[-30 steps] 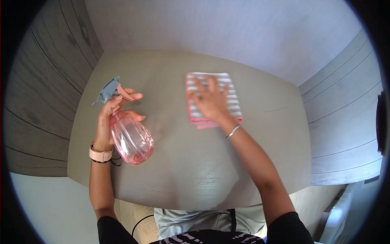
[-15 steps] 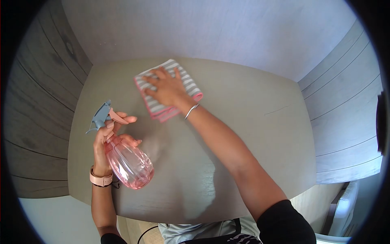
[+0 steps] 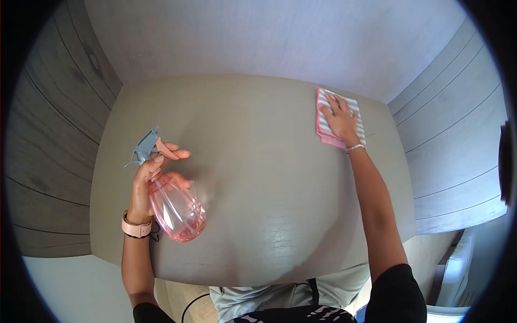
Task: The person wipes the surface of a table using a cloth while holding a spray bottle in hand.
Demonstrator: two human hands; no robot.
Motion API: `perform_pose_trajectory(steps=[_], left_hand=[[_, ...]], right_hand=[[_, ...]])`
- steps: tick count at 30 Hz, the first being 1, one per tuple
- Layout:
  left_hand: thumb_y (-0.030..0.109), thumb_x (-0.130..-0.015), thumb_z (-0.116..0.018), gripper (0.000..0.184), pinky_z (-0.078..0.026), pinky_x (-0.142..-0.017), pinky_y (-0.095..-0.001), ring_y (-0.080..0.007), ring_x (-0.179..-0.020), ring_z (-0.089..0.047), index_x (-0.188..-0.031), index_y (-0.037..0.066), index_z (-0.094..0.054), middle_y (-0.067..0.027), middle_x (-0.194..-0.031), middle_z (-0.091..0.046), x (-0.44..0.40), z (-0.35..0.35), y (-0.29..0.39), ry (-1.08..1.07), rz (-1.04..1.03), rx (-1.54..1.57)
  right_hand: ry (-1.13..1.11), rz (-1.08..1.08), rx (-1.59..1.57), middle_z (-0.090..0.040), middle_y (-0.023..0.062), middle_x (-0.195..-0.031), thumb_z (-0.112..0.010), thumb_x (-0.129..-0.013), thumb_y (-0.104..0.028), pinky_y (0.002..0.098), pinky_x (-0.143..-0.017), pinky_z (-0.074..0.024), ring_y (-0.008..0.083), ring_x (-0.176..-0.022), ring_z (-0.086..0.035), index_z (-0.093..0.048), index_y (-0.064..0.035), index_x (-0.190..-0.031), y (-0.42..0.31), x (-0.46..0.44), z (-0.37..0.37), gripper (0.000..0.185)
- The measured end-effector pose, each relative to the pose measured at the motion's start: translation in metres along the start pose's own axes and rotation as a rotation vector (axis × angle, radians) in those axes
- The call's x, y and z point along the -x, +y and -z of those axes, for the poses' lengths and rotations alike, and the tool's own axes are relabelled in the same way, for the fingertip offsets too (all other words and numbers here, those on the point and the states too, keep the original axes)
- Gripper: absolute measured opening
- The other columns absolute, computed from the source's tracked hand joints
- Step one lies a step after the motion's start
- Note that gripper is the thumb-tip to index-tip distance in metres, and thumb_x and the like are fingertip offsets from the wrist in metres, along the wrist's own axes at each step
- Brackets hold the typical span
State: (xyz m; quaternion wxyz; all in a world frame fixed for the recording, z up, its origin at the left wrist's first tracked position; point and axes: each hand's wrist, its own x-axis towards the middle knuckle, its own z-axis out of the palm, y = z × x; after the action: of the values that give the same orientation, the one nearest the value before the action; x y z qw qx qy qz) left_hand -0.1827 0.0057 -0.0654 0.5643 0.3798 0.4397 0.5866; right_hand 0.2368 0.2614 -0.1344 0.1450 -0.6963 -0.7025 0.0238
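Observation:
My left hand (image 3: 148, 177) is wrapped round the neck of a pink see-through spray bottle (image 3: 177, 212), which has a blue-grey head and a pink trigger. The bottle is tilted, held above the left part of the table (image 3: 242, 188), and some of my fingers are near the trigger. At the far right of the table, my right hand (image 3: 341, 119) lies spread on a folded grey-and-white striped cloth (image 3: 360, 116) with pink edging. My palm and fingers press the cloth flat from above, and the hand hides its middle.
Grey wood-grain panels enclose the table, with a left wall (image 3: 54, 151), a right wall (image 3: 458, 140) and a back wall (image 3: 269, 37). A dark cable (image 3: 191, 306) hangs below the front edge. Light reflects off the tabletop near the front.
My right hand has slid the striped cloth from left of centre across to the far right. The left hand and the spray bottle have shifted only slightly.

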Motion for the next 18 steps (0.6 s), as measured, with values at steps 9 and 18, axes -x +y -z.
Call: perform_pose_trajectory(steps=[9, 18], left_hand=[[0.033, -0.094, -0.047, 0.046, -0.06, -0.066, -0.0388, -0.0292, -0.071, -0.069, -0.126, 0.0, -0.05, -0.0189, -0.121, -0.063, 0.003, -0.003, 0.004, 0.046, 0.028, -0.057], [0.035, -0.094, -0.049, 0.047, -0.061, -0.074, -0.042, -0.0235, -0.064, -0.069, -0.125, 0.0, -0.052, -0.021, -0.121, -0.062, -0.002, 0.022, -0.015, 0.086, -0.025, 0.038]], right_hand=[[-0.124, 0.103, 0.058, -0.023, 0.0044, -0.163, -0.036, -0.097, -0.062, 0.063, -0.117, -0.0057, 0.0287, -0.151, -0.016, -0.03, -0.0314, -0.155, -0.039, 0.096, -0.011, 0.065], [-0.132, 0.717, -0.022, -0.021, 0.0115, -0.163, -0.03, -0.099, -0.062, 0.0687, -0.115, -0.0032, 0.0375, -0.151, -0.011, -0.031, -0.0231, -0.155, -0.173, 0.171, -0.025, 0.068]])
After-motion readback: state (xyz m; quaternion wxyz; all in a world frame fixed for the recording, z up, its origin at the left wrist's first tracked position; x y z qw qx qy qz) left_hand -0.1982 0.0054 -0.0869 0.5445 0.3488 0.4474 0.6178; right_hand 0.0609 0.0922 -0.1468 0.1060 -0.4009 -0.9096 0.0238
